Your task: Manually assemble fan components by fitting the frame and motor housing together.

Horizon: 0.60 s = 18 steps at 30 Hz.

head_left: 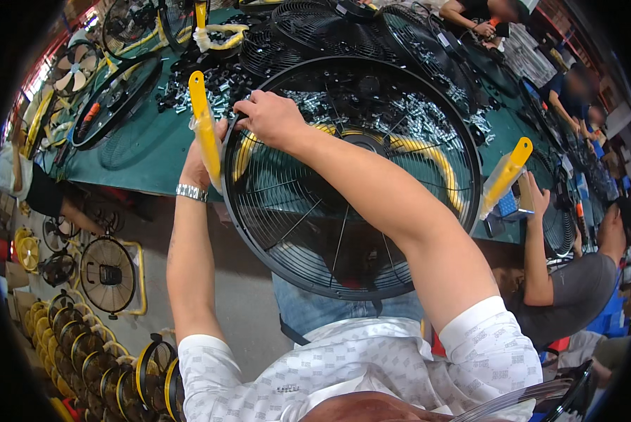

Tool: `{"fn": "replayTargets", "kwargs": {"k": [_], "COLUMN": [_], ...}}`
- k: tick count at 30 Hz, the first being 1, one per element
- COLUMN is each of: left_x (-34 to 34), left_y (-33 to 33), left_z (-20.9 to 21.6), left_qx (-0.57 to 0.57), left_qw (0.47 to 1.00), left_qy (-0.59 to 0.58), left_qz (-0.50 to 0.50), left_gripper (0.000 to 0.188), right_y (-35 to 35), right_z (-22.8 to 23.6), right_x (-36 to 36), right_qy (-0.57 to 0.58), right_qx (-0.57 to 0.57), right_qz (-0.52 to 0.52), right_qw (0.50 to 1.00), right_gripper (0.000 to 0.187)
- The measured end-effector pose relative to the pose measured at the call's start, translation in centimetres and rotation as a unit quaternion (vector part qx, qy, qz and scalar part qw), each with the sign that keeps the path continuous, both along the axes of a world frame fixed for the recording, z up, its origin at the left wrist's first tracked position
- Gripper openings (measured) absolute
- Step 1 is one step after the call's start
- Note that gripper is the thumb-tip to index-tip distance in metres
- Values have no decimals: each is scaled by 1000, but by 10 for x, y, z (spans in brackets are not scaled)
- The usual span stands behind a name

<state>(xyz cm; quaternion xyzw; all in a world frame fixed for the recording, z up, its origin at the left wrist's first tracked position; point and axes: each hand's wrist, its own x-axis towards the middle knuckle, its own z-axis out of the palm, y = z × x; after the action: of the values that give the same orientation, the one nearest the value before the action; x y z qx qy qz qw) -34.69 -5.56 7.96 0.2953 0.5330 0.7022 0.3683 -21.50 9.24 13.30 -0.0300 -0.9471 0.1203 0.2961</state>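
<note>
A large round black fan [354, 243] in a wire cage leans over the bench edge in front of me. Flat yellow upright arms stand on either side of it, a left arm [206, 133] and a right arm [507, 177], both partly wrapped in clear plastic. My left hand [197, 160] is closed around the left yellow arm beside the fan's rim; most of its fingers are hidden. My right hand [273, 119] reaches across to the rim's upper left, fingers bent and pressed together. Whatever is between them is hidden. A curved yellow tube [438, 162] shows through the cage.
Loose silvery screws [417, 116] and black small parts [241, 77] cover the green bench [136, 165]. More black fan cages [315, 32] lie behind. Co-workers sit right and stand left. Fans with yellow frames [93, 359] are lined up on the floor at lower left.
</note>
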Motion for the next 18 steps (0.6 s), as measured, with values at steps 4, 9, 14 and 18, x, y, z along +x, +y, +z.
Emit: {"fn": "replayTargets", "kwargs": {"k": [4, 9, 14, 18], "left_x": [15, 2, -14, -6], "left_y": [-5, -4, 26, 40], "left_z": [9, 58, 111, 126], "left_qx": [29, -126, -342, -380], "left_qw": [996, 945, 755, 725], "left_qy": [-77, 300, 553, 559], "left_qz": [22, 45, -87, -130], "left_gripper": [20, 35, 52, 45], "right_y": [3, 3, -1, 4], "right_z": [3, 3, 19, 53], "right_x": [2, 1, 2, 49], "right_qy": [-34, -44, -91, -197], "right_qx": [2, 6, -84, -85], "right_qz": [0, -17, -55, -32], "right_qw": [999, 999, 991, 976], "right_gripper": [32, 32, 41, 61]}}
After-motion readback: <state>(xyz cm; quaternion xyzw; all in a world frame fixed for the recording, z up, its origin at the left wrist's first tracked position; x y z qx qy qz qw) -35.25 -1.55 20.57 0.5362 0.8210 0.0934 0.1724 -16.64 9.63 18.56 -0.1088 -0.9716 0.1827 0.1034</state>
